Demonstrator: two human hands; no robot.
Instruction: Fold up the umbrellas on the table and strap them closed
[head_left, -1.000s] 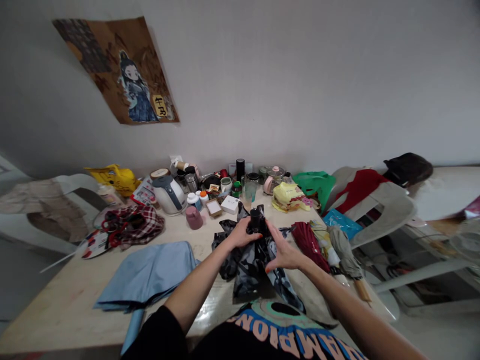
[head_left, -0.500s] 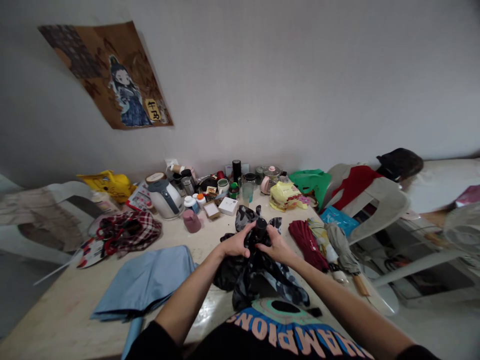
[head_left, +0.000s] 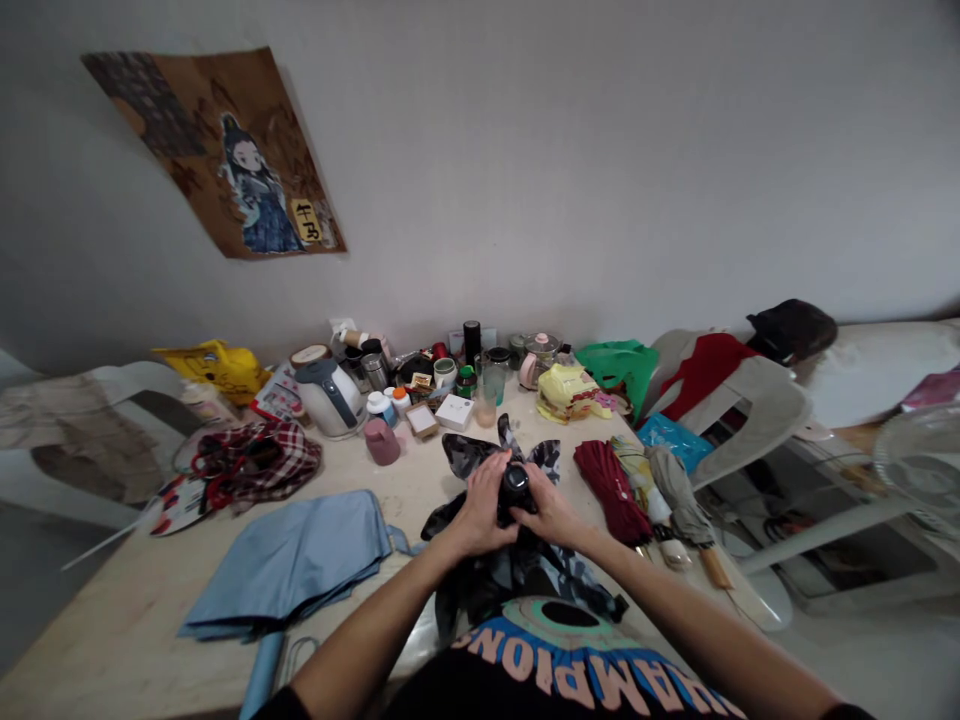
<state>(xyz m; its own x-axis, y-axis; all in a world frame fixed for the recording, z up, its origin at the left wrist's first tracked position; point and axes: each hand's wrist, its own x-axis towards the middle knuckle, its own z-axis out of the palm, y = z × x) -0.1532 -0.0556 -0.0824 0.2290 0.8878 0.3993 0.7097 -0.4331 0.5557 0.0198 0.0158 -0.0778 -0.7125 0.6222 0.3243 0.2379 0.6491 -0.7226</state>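
Observation:
A grey and black camouflage umbrella point(head_left: 461, 455) stands in front of me, its loose cloth hanging in folds. Its black handle point(head_left: 516, 480) points up toward me. My left hand point(head_left: 486, 505) wraps the handle and the cloth from the left, while my right hand point(head_left: 551, 508) closes round it from the right. Both thumbs press on the near side of the handle. A light blue umbrella point(head_left: 300, 560) lies half folded left of my arms. Right of my hands lie a dark red folded umbrella point(head_left: 611, 490), a yellow patterned one point(head_left: 637, 475) and a grey one point(head_left: 679, 490).
Along the wall stand an electric kettle point(head_left: 330, 400), a pink cup point(head_left: 382, 441), a white box point(head_left: 454, 412) and several bottles. A plaid cloth bundle point(head_left: 277, 460) sits at the left. Beyond a white chair point(head_left: 772, 400), a person's dark head point(head_left: 793, 330) shows.
The umbrella's handle has tipped so its end faces me more. My left hand has come closer round it, and the camouflage folds have shifted and spread to the left.

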